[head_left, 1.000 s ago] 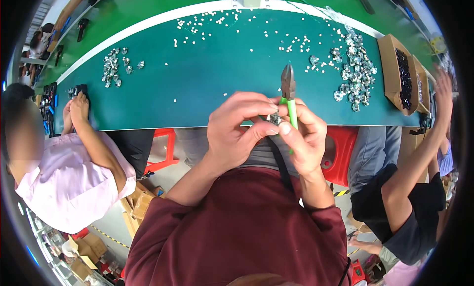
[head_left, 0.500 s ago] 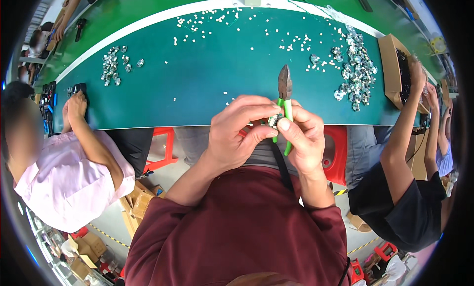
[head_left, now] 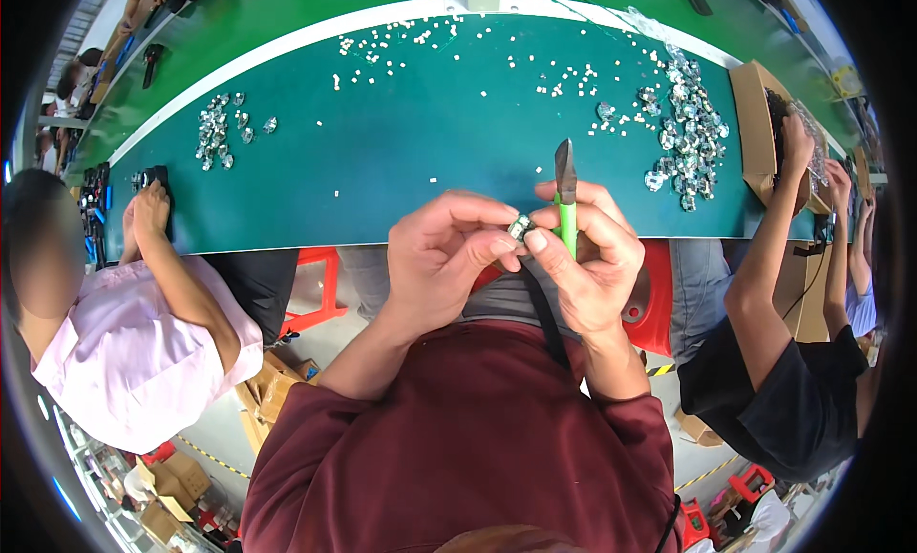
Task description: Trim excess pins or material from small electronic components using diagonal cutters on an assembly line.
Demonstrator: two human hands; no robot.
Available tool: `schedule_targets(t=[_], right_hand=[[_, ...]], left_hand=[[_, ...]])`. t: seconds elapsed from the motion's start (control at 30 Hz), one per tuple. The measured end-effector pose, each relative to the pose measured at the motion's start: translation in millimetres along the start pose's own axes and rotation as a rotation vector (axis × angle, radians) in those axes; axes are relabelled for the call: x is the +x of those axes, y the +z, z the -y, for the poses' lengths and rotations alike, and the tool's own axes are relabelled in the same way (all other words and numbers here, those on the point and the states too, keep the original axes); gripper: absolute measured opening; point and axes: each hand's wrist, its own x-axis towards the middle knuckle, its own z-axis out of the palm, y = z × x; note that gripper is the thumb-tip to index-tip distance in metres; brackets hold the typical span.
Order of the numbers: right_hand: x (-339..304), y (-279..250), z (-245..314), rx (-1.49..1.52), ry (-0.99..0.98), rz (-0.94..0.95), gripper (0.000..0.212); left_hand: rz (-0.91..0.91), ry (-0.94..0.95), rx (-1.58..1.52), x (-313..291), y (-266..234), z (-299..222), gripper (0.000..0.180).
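Between my two hands is a small electronic part point(head_left: 520, 227) with white and green bits on it, just off the near table edge. My left hand point(head_left: 425, 257) pinches it with thumb and forefinger. Green-handled cutting pliers point(head_left: 567, 214) stand upright in the fingers of my right hand point(head_left: 600, 271), their dark jaws pointing away from me. The right thumb and a fingertip also touch the part. My fingers hide its lower side and much of the pliers' handles.
On the green table point(head_left: 401, 142), small white pieces point(head_left: 573, 80) lie scattered. Clear-and-silver parts form a heap point(head_left: 693, 133) at the right and a smaller group point(head_left: 213, 133) at the left. A cardboard box point(head_left: 755, 123) stands at the right edge. People work on both sides.
The pliers have turned so that their jaws show edge-on, and have shifted slightly right. Both hands have drawn a little apart, and the part has moved slightly left and shows more.
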Motion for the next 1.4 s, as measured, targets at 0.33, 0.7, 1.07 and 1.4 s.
schedule_targets(t=[0.33,0.7,1.07,1.4], right_hand=[[5,0,7,-0.268,-0.214,0.02,0.028],[-10,6,4,-0.337,-0.252,-0.022,0.027],[2,13,17,-0.185,-0.14,0.12,0.022],[5,-11,32,-0.631,-0.299,0.387,0.035]], left_hand=[[0.044,-0.104,0.135,2,-6,-17,0.021],[0.052,-0.224,-0.179,-5,-3,-5,0.027],[-0.016,-0.02,-0.401,-7,-20,7,0.026],[-0.169,0.097,0.002,-9,-29,-21,0.04]])
